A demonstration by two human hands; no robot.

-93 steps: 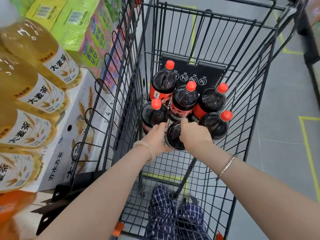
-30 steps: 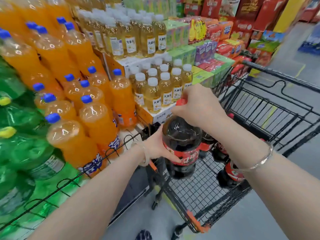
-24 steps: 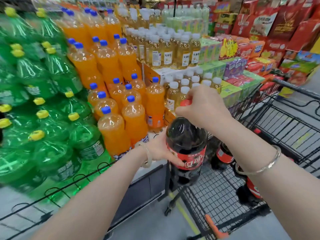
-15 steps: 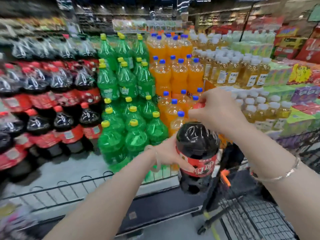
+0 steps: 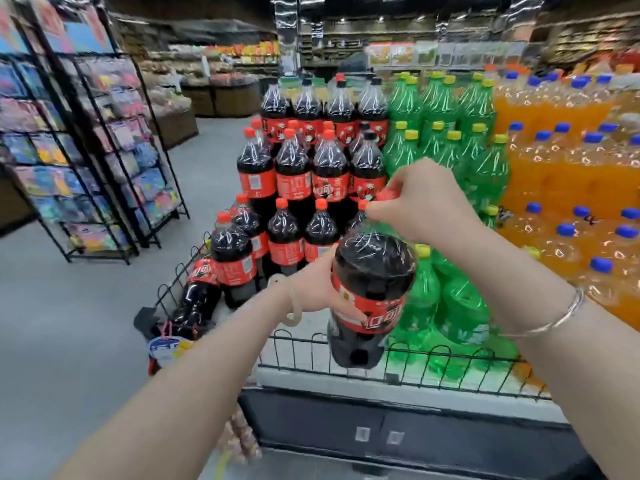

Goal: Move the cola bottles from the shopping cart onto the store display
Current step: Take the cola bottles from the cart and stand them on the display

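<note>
Swinging leftward from the orange sodas, dark red-labelled plastic cola bottle [image 5: 372, 289] is hanging above display rail [image 5: 433, 358] | right-hand fingers [image 5: 391, 206] pinching cap, left hand [image 5: 317, 289] gripping label | lowering upright beside stacked colas [image 5: 301, 237] (supporting the base).

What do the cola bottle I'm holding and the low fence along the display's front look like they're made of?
Cola bottle: probably clear glossy plastic, going by the sharp highlights on its shoulder over the dark drink; its red label looks like thin printed film.
Low fence: seemingly thin metal wire with a dark coating, bent into loops you can see through.
</note>
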